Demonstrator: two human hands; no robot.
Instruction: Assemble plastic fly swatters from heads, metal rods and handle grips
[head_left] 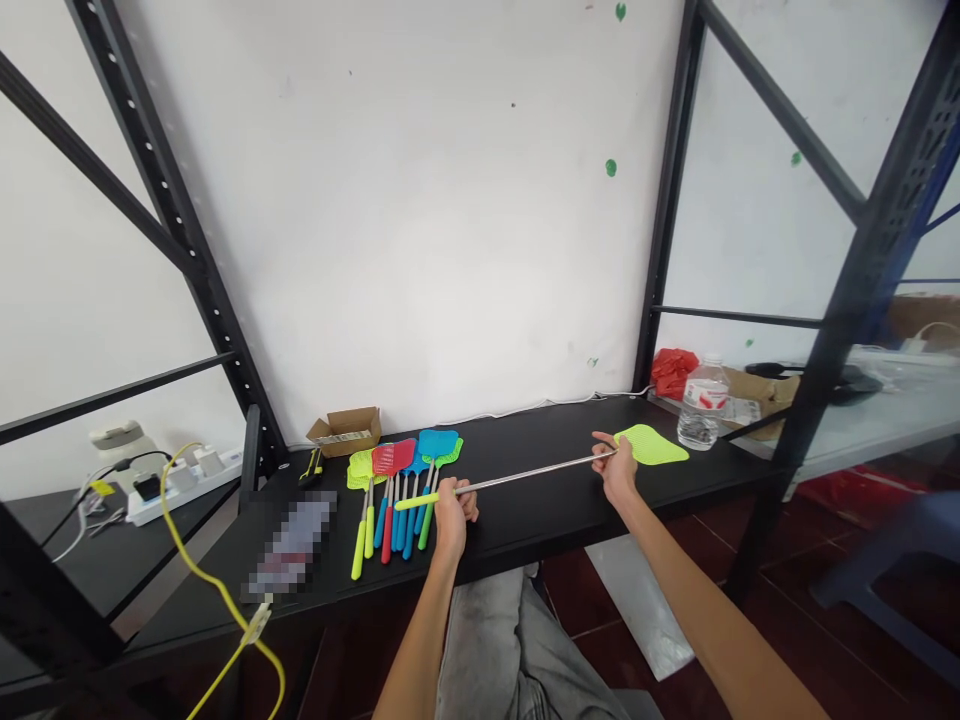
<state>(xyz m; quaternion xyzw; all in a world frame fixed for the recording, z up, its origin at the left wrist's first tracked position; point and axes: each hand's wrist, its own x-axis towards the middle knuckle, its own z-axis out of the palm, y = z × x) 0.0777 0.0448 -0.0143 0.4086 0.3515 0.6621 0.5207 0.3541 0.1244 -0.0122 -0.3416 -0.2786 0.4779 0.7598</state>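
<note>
A yellow-green fly swatter (651,444) with an extended metal rod is held across the black shelf in both hands. My left hand (452,515) is closed around the rod end beside the yellow-green handle, which points left. Near the swatter's head, my right hand (618,470) pinches the rod, its index finger stretched out. Left of my left hand lies a group of several fly swatters (394,458) in yellow, red, blue and green, their rods short, heads toward the wall and handles toward me.
A small open cardboard box (346,430) stands by the wall. A blurred-out flat object (294,545) lies left with a yellow cable (217,590). A water bottle (703,405) and red plastic bag (673,372) are right. Black metal posts (671,190) frame the shelf; a power strip (187,485) sits far left.
</note>
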